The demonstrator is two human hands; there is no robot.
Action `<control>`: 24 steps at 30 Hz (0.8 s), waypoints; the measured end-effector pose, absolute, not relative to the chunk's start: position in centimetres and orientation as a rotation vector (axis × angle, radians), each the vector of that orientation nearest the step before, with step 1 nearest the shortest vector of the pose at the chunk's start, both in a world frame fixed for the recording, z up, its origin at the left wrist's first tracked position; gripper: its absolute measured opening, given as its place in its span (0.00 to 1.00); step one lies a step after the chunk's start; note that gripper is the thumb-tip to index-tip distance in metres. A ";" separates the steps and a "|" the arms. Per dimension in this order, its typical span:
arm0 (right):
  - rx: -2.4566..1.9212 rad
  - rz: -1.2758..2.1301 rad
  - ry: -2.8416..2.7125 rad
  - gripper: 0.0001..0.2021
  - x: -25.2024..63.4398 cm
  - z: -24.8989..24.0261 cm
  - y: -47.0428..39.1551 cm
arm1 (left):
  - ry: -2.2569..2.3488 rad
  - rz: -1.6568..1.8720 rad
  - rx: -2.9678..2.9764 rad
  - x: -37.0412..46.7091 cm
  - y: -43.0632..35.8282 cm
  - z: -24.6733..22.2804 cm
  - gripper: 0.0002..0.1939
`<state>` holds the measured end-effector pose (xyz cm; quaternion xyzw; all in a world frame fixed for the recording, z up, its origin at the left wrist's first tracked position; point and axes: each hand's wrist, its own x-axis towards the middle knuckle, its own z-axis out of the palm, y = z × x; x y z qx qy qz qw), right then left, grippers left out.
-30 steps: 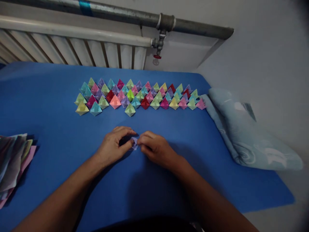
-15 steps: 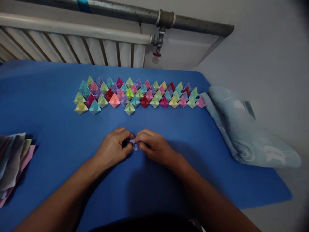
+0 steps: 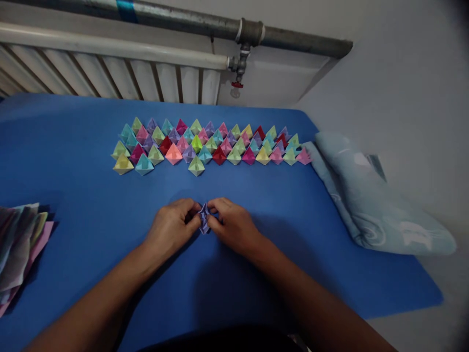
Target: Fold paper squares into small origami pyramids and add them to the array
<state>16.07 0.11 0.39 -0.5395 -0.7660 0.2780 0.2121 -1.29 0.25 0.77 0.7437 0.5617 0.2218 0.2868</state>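
Observation:
A small purple folded-paper boat [image 3: 204, 218] is held upright between my two hands, just above or on the blue table. My left hand [image 3: 172, 222] pinches its left side between thumb and fingers. On the opposite side, my right hand [image 3: 234, 222] grips it with thumb and index finger. The paper's pointed ends face away from me and toward me. Beyond my hands stand rows of folded paper boats [image 3: 196, 166] in green, pink, red, purple, yellow and turquoise.
A stack of coloured paper sheets [image 3: 22, 249] lies at the left edge of the blue table [image 3: 91, 210]. At right rests a folded pale blue blanket [image 3: 366, 195] against the wall. Behind the table are a white radiator [image 3: 139, 80] and a metal pipe [image 3: 190, 20] with a red-handled valve [image 3: 237, 84].
The purple paper has opened into a longer pointed shape, showing more between my hands. My right fingers have shifted slightly apart from the left ones. The view has tilted a little.

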 end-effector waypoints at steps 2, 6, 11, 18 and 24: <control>-1.592 0.726 -2.165 0.06 15.9 0.5 0.1 | 1.496 0.577 2.043 -1.3 0.2 0.5 0.06; -1.695 0.598 -2.286 0.06 15.8 0.5 0.1 | 1.529 0.486 2.186 -1.1 0.0 0.3 0.06; -1.720 0.516 -2.387 0.07 15.5 0.5 0.1 | 1.577 0.422 2.228 -0.8 0.2 0.2 0.09; -1.724 0.492 -2.376 0.08 15.5 0.5 0.1 | 1.551 0.395 2.185 -1.2 0.9 0.0 0.10; -1.748 0.478 -2.333 0.08 15.3 0.3 0.3 | 1.485 0.459 2.095 -1.6 1.1 -0.1 0.08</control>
